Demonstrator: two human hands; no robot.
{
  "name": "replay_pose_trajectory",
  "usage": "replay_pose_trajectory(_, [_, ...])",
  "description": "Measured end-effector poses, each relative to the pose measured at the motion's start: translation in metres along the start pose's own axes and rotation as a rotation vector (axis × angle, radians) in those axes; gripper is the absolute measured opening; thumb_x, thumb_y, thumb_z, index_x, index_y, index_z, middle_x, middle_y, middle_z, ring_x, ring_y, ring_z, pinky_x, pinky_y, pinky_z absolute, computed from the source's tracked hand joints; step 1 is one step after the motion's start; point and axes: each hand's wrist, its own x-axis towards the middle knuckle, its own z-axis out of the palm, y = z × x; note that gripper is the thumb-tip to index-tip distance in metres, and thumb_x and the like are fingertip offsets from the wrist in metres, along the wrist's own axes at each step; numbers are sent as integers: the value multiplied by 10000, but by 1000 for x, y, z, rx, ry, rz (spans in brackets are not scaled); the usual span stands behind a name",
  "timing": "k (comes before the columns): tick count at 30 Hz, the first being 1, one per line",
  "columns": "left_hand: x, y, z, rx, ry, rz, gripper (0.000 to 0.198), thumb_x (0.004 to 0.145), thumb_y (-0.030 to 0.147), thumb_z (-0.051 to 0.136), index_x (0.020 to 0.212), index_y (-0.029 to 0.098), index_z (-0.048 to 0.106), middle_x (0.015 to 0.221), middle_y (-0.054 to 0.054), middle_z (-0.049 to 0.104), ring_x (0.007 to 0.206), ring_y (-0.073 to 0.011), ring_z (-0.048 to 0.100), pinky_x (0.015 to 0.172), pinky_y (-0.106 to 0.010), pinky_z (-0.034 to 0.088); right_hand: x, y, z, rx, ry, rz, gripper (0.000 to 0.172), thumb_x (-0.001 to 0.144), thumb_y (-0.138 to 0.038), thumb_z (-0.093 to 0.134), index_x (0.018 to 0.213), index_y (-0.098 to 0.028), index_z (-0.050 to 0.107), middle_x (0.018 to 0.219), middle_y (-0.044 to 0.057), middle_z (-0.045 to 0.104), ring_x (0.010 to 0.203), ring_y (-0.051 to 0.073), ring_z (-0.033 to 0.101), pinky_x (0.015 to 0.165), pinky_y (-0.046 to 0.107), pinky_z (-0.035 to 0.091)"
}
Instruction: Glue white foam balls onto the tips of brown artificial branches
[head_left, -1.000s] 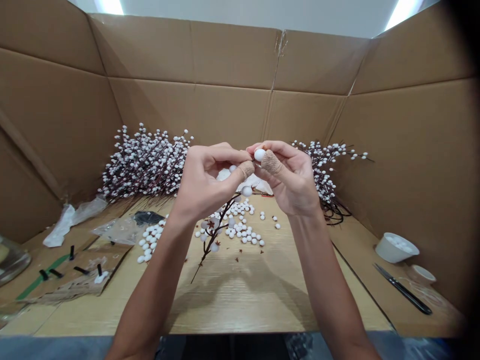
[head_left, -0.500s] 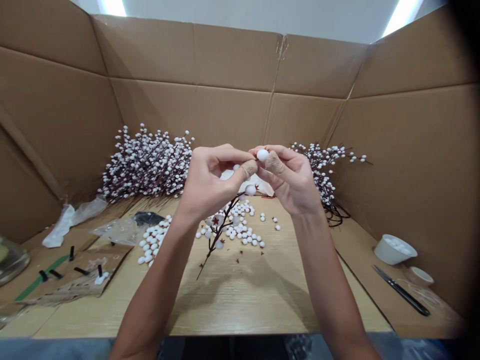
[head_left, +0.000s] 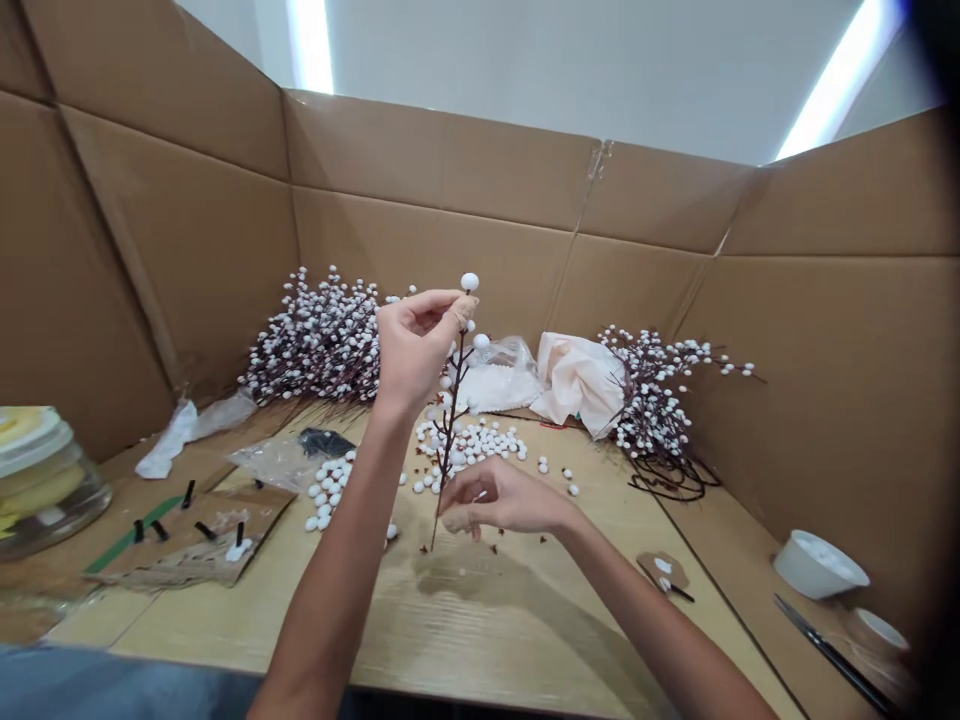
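My left hand (head_left: 414, 345) is raised and pinches the top of a thin dark branch (head_left: 448, 440) that hangs upright, with a white berry (head_left: 469, 282) at its tip and a few more along it. My right hand (head_left: 501, 500) is low over the wooden table (head_left: 480, 620), fingers curled beside the branch's lower end and near several loose white berries (head_left: 465, 445). What the curled fingers hold, if anything, is hidden.
Piles of finished berry branches lie at the back left (head_left: 319, 340) and back right (head_left: 656, 400). Plastic bags (head_left: 574, 375) sit between them. A glass jar (head_left: 37, 480) is far left; a white bowl (head_left: 817, 565) and knife (head_left: 832, 655) far right. Cardboard walls surround the table.
The hands have parted. My left hand lifted the branch upright with a berry now on its tip. My right hand dropped to the table by the loose berries. The view shifted up.
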Motion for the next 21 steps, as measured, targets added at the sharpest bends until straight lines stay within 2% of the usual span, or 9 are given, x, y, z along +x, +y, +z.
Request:
replay_pose_trajectory(2, [5, -6, -6, -41, 42, -36, 17, 650, 186, 731, 666, 187, 737, 623, -1, 680, 567, -82, 570, 570, -214, 454, 11, 1, 14, 57, 87, -13, 316, 702, -427, 713, 761, -121, 660, 633, -1, 603, 497, 73, 541, 515, 213, 453])
replay_pose_trajectory(4, [10, -12, -14, -78, 68, -91, 15, 651, 183, 721, 656, 190, 733, 605, 5, 666, 554, -78, 555, 554, -212, 441, 18, 0, 21, 86, 138, -31, 311, 671, -405, 746, 765, -127, 643, 628, -6, 602, 508, 80, 558, 521, 211, 454])
replay_pose_trajectory(8, [17, -21, -30, -128, 105, -148, 34, 660, 167, 704, 642, 190, 723, 597, 11, 649, 556, -73, 545, 557, -209, 433, 22, 0, 23, 213, 69, -85, 309, 701, -377, 733, 853, -127, 634, 649, 6, 613, 522, 96, 578, 528, 235, 489])
replay_pose_trajectory(11, [21, -26, -42, -154, 126, -176, 31, 663, 158, 704, 646, 181, 716, 596, 12, 645, 556, -70, 543, 569, -210, 435, 18, 4, 21, 304, 11, -89, 259, 764, -337, 683, 918, -131, 646, 762, 35, 633, 593, 106, 603, 567, 264, 526])
replay_pose_trajectory(14, [24, -30, -50, -155, 136, -180, 24, 665, 147, 705, 652, 166, 709, 599, 11, 643, 550, -67, 537, 575, -214, 435, 17, 5, 21, 314, 19, -55, 254, 757, -294, 698, 956, -144, 653, 892, 56, 641, 684, 117, 632, 633, 279, 537])
replay_pose_trajectory(16, [26, -34, -53, -157, 144, -170, 22, 672, 144, 698, 659, 160, 705, 610, 8, 645, 556, -68, 538, 584, -219, 438, 21, 3, 25, 288, 79, -3, 253, 729, -303, 725, 903, -134, 653, 811, 45, 650, 642, 109, 621, 611, 264, 525])
replay_pose_trajectory(19, [28, -39, -56, -149, 146, -158, 30, 694, 168, 688, 670, 154, 699, 628, -2, 647, 579, -77, 551, 603, -227, 445, 32, -1, 35, 245, 159, 65, 282, 675, -353, 763, 762, -124, 622, 580, 3, 606, 495, 87, 557, 507, 225, 477])
replay_pose_trajectory(21, [28, -43, -61, -130, 63, -192, 89, 736, 228, 668, 731, 146, 703, 698, -34, 675, 640, -100, 593, 649, -242, 466, 38, -1, 40, 221, 185, 56, 314, 647, -381, 777, 708, -129, 599, 550, -2, 592, 471, 89, 542, 476, 222, 463])
